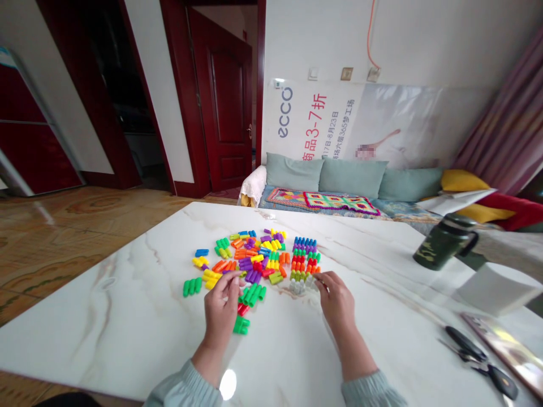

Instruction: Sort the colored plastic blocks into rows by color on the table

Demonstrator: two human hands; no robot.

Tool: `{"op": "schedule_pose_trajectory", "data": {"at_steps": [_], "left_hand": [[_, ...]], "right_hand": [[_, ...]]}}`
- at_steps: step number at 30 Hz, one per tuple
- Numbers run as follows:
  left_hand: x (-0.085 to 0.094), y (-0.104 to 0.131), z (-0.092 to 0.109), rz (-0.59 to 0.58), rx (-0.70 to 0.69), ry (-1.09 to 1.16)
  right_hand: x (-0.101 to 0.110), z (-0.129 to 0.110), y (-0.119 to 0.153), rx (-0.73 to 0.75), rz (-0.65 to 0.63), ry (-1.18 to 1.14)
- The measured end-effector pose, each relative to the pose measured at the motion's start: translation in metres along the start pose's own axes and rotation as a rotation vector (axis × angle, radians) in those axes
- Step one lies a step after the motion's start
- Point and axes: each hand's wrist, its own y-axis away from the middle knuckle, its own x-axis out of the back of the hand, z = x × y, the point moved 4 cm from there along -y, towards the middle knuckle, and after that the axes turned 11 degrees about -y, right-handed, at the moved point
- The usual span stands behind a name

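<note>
My left hand [222, 308] is over the near edge of a loose pile of coloured plastic toy building pieces [246, 253]. Its fingers are pinched together, and whatever they may hold is hidden. Just right of it lie green pieces [253, 294], with a red piece [243, 309] below them. My right hand [339, 299] is at the near right corner of a neat block of rows [304, 257], coloured blue, purple, green, red, orange and olive. Thumb and forefinger close on a clear piece [311, 282] at the end of the nearest row, which is made of clear pieces [297, 286].
The pieces lie on a white marble-patterned table [139, 316]. To the right stand a dark green flask [445, 242] and a white box-like object [498, 287], with black-handled scissors [479, 353] and a phone-like flat object [509, 350] nearer. Behind is a sofa [339, 195].
</note>
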Motion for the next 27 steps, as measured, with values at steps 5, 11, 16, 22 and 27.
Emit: {"op": "schedule_pose_trajectory", "data": {"at_steps": [5, 11, 16, 22, 27], "left_hand": [[0.000, 0.000, -0.006, -0.001, 0.020, -0.028], [0.000, -0.004, -0.016, -0.034, -0.092, -0.251], [-0.007, -0.007, -0.022, -0.236, -0.175, -0.572], [-0.014, -0.006, -0.027, -0.449, -0.233, -0.761], [-0.011, -0.006, -0.030, -0.379, -0.228, -0.779]], "right_hand": [[-0.004, 0.001, 0.000, -0.035, -0.063, 0.017], [0.003, -0.007, 0.002, 0.043, 0.052, -0.015], [0.000, -0.026, 0.008, 0.192, 0.146, -0.226], [-0.033, -0.064, 0.022, 0.281, -0.253, -0.318], [-0.054, -0.081, 0.036, 0.267, -0.523, -0.285]]}}
